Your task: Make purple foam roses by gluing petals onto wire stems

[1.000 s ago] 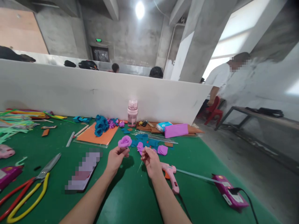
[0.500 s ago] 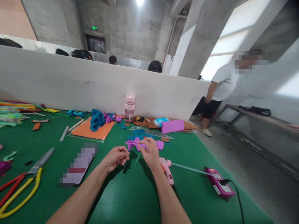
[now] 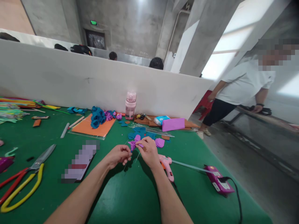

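Observation:
Over the middle of the green table [image 3: 130, 199], my left hand [image 3: 119, 156] is closed on the thin wire stem of a purple paper flower [image 3: 132, 145]. My right hand [image 3: 149, 152] pinches the purple paper at the flower's right side, its fingertips partly covering it. A second thin wire shows below the right fingers; where it is fixed is hidden. Just beyond the hands lie blue paper pieces [image 3: 140, 130] and a loose purple petal [image 3: 160, 142]. A pink glue gun [image 3: 167, 166] rests right of my right forearm.
Large scissors [image 3: 35, 166] and a phone [image 3: 80, 166] lie to the left. Blue paper flowers [image 3: 97, 117] sit on an orange sheet [image 3: 93, 130]. A pink bottle [image 3: 130, 105] stands by the white partition [image 3: 105, 77]. A purple box [image 3: 219, 180] with a black cable sits right.
Both hands stay on the flower, which has turned slightly and come a little closer to the right hand. The person at the right has moved further right, leaning over a bench.

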Demonstrator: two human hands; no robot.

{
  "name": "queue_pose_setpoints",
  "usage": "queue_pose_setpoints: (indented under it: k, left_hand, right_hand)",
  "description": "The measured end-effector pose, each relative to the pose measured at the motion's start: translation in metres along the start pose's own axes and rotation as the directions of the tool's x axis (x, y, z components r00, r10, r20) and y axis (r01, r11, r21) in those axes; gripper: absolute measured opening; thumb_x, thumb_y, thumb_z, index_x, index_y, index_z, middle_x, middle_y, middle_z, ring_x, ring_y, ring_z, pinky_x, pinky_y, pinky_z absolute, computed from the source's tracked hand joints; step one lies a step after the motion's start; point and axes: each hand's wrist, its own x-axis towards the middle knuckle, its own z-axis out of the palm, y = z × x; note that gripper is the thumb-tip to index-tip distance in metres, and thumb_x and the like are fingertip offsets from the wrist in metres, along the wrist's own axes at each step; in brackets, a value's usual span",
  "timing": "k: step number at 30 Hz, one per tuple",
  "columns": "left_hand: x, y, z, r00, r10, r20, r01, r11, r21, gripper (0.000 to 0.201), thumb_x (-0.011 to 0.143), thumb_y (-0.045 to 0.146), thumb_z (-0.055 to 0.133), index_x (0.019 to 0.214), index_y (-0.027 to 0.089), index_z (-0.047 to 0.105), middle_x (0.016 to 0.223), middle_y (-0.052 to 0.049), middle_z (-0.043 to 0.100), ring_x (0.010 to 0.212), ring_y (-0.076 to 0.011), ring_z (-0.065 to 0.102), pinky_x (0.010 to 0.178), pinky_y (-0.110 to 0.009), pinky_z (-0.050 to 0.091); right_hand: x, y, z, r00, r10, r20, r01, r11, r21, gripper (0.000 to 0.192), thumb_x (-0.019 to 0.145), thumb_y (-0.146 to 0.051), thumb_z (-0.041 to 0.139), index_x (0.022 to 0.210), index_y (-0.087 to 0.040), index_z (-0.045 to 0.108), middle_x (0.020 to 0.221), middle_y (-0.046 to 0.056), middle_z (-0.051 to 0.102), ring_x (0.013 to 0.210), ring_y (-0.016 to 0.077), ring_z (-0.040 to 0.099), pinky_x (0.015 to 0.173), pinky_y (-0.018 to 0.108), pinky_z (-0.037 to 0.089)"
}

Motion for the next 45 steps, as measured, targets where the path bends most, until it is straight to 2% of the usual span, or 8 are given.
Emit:
queue_pose_setpoints:
  k: [18,26,29,33,35,38,42,45]
  left_hand:
    - [0.000,0.000,0.005,0.995,0.085,-0.044,-0.076,0.982,0.176,0.018,0.061,0.026,0.067,0.065,0.014,0.053,0.050,-0.001,0.058,0.036,-0.0067,0.045,0.036,-0.019,0.034]
    - [0.003,0.003,0.002,0.972,0.186,-0.143,-0.173,0.980,0.095,0.025,0.059,0.031,0.072,0.066,0.014,0.055,0.055,-0.001,0.060,0.041,-0.0080,0.049,0.043,-0.021,0.040]
    - [0.004,0.004,0.003,0.929,0.272,-0.251,-0.252,0.962,0.109,0.024,0.056,0.030,0.074,0.066,0.013,0.060,0.059,-0.003,0.063,0.047,-0.0103,0.054,0.051,-0.024,0.046]
    - [0.008,0.002,0.002,0.878,0.343,-0.333,-0.316,0.939,0.135,0.023,0.055,0.026,0.073,0.072,0.012,0.067,0.063,-0.004,0.066,0.054,-0.0135,0.057,0.056,-0.027,0.048]
    - [0.010,0.001,0.001,0.862,0.373,-0.344,-0.341,0.928,0.153,0.027,0.054,0.025,0.073,0.078,0.013,0.069,0.066,-0.003,0.067,0.057,-0.0144,0.058,0.058,-0.027,0.048]
    - [0.011,0.000,-0.001,0.842,0.414,-0.346,-0.358,0.909,0.215,0.027,0.055,0.026,0.072,0.079,0.014,0.070,0.065,-0.002,0.067,0.056,-0.0144,0.057,0.057,-0.027,0.048]
    - [0.011,0.000,0.000,0.847,0.415,-0.332,-0.327,0.900,0.290,0.024,0.056,0.028,0.071,0.076,0.014,0.070,0.059,-0.001,0.064,0.051,-0.0131,0.055,0.053,-0.025,0.047]
    - [0.011,0.000,0.001,0.848,0.398,-0.350,-0.291,0.902,0.320,0.017,0.057,0.028,0.070,0.066,0.014,0.066,0.052,0.001,0.060,0.045,-0.0105,0.050,0.047,-0.022,0.042]
  right_hand:
    - [0.002,-0.007,-0.007,0.995,-0.078,0.059,0.084,0.992,-0.099,0.008,0.081,-0.016,0.052,0.076,-0.020,0.058,0.080,0.003,0.057,0.084,0.0182,0.050,0.078,0.033,0.034]
    - [0.003,-0.008,-0.012,0.958,0.173,-0.230,-0.122,0.968,0.220,0.015,0.085,-0.028,0.047,0.088,-0.017,0.056,0.081,0.004,0.053,0.073,0.0153,0.049,0.071,0.029,0.040]
    - [0.004,-0.006,-0.005,0.937,0.314,-0.154,-0.226,0.878,0.421,0.020,0.085,-0.033,0.046,0.079,-0.018,0.057,0.077,0.003,0.055,0.072,0.0147,0.050,0.068,0.027,0.040]
    - [0.003,-0.005,0.012,0.868,0.476,0.145,-0.429,0.569,0.702,0.027,0.079,-0.041,0.053,0.070,-0.017,0.059,0.061,-0.001,0.054,0.055,0.0108,0.047,0.053,0.023,0.038]
    - [0.002,-0.007,0.018,0.824,0.503,0.260,-0.496,0.421,0.760,0.029,0.075,-0.043,0.057,0.068,-0.016,0.062,0.059,-0.001,0.054,0.050,0.0089,0.046,0.050,0.022,0.036]
    - [0.002,-0.010,0.021,0.790,0.523,0.320,-0.534,0.330,0.778,0.032,0.072,-0.046,0.059,0.065,-0.015,0.064,0.056,-0.001,0.056,0.046,0.0078,0.045,0.048,0.022,0.035]
    - [0.002,-0.012,0.018,0.803,0.524,0.282,-0.526,0.402,0.749,0.032,0.073,-0.046,0.057,0.065,-0.015,0.063,0.054,-0.002,0.054,0.045,0.0080,0.043,0.048,0.022,0.035]
    - [0.001,-0.012,0.013,0.886,0.463,0.019,-0.379,0.699,0.607,0.025,0.077,-0.039,0.054,0.068,-0.016,0.060,0.060,0.000,0.054,0.054,0.0109,0.046,0.054,0.024,0.038]
